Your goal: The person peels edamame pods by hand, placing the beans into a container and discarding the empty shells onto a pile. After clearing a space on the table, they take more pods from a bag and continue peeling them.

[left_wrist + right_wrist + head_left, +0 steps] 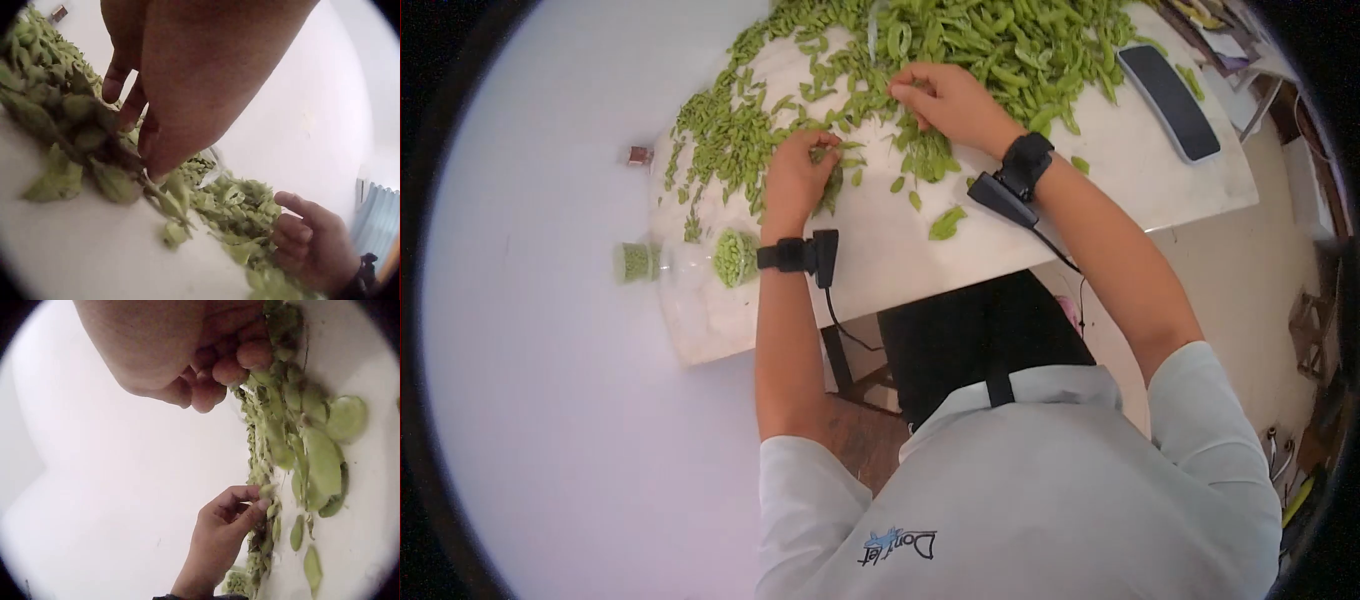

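Pod (pixel 267 490), small and green, is over the table (pixel 870 285), pinched by finger and thumb of the left hand (pixel 795 185). The right hand (pixel 960 105) has bent fingers; I cannot tell if it holds anything. Picking pods looks like the step now; next needs a light pull. Long, bumpy pods (pixel 1010 50) pile up far right. Round beans (pixel 735 257) sit near left.

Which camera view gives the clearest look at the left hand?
The right wrist view: it shows the left hand from the side, thumb and forefinger pinching what looks like a green pod. The head view shows the hand smaller, from above; the left wrist view shows it close up but dark, cut off at the top edge.
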The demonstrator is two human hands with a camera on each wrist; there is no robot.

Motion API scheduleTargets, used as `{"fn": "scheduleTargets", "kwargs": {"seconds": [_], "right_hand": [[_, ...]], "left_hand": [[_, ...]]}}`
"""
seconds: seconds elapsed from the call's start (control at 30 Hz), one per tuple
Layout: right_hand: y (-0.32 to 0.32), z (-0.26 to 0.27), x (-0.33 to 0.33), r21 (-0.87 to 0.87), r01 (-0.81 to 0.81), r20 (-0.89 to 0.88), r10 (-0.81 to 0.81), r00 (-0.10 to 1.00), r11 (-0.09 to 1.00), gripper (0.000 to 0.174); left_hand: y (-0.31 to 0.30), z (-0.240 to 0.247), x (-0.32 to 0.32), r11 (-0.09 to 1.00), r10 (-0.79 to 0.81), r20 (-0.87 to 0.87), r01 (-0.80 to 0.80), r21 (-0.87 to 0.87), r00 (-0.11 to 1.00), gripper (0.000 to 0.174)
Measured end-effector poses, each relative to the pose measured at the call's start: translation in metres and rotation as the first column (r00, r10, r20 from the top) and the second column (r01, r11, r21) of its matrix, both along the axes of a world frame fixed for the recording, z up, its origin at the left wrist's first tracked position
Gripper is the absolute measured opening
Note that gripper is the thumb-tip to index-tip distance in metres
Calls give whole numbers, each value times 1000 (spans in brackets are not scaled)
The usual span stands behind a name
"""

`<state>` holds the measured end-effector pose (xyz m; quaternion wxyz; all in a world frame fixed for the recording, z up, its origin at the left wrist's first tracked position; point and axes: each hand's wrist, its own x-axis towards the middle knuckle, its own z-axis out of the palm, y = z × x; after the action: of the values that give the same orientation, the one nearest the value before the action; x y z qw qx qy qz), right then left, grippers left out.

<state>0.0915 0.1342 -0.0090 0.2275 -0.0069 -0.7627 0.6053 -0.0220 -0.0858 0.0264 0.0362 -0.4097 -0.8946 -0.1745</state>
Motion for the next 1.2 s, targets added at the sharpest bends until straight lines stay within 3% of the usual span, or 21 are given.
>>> {"fn": "scheduleTargets", "kwargs": {"seconds": [0.03, 0.17, 0.27, 0.33, 0.37, 0.43, 0.57, 0.63, 0.73, 0.83, 0.9, 0.97, 1.07, 1.1, 1.13, 1.17, 1.2], "right_hand": [[1, 2, 1, 11, -5, 32, 4, 999, 1000, 25], [2, 5, 2, -104, -60, 18, 62, 998, 993, 23], [4, 9, 6, -186, -57, 15, 61, 998, 981, 24], [5, 10, 12, -231, -16, 56, 30, 998, 973, 24], [3, 10, 15, -189, 13, 69, 0, 998, 982, 24], [-1, 6, 23, -106, 79, 88, -70, 994, 991, 26], [-17, 7, 33, -50, 49, -9, -49, 999, 998, 22], [-27, 20, 42, -57, 42, 51, -39, 998, 997, 23], [-34, 18, 43, -79, 14, 92, -6, 996, 997, 23], [-40, 29, 49, -42, 24, 78, -21, 997, 999, 21], [-43, 34, 51, -57, 42, 145, -34, 989, 998, 24], [-44, 33, 52, -97, 45, 91, -36, 995, 994, 24], [-45, 33, 54, -99, 17, 44, -13, 999, 995, 25], [-39, 13, 45, -64, 18, 25, -17, 1000, 998, 25], [-37, 12, 41, -30, 22, 11, -22, 1000, 999, 25], [-34, 7, 39, 113, 35, -8, -34, 999, 993, 28], [-33, -2, 40, 23, 25, 51, -27, 998, 999, 30]], "left_hand": [[-1, -2, 0, 995, -42, -34, 45, 91, 999, 21], [4, 0, 9, 983, 101, 133, -119, 137, 986, 23], [4, -5, 8, 964, 69, 182, -113, 240, 981, 23], [5, -9, 11, 950, 80, 117, -112, 291, 990, 23], [6, -8, 15, 943, 87, 83, -108, 315, 993, 22], [11, -8, 24, 903, 77, 196, -151, 403, 978, 22], [30, -6, 61, 788, -29, 285, -153, 596, 958, 19], [39, -20, 68, 769, -96, 333, -143, 623, 938, 18], [46, -29, 76, 723, -188, 265, -49, 689, 946, 19], [44, -45, 74, 692, -233, 428, -160, 704, 873, 21], [41, -46, 76, 673, -272, 422, -142, 725, 865, 23], [43, -45, 79, 615, -333, 416, -139, 776, 846, 28], [36, -35, 84, 753, -241, 447, -125, 646, 861, 30], [40, -54, 73, 683, -307, 459, -142, 716, 834, 25], [42, -48, 73, 686, -281, 438, -141, 714, 854, 23], [41, -45, 74, 693, -252, 428, -146, 706, 868, 21], [38, -47, 78, 706, -220, 425, -158, 691, 878, 20]]}}
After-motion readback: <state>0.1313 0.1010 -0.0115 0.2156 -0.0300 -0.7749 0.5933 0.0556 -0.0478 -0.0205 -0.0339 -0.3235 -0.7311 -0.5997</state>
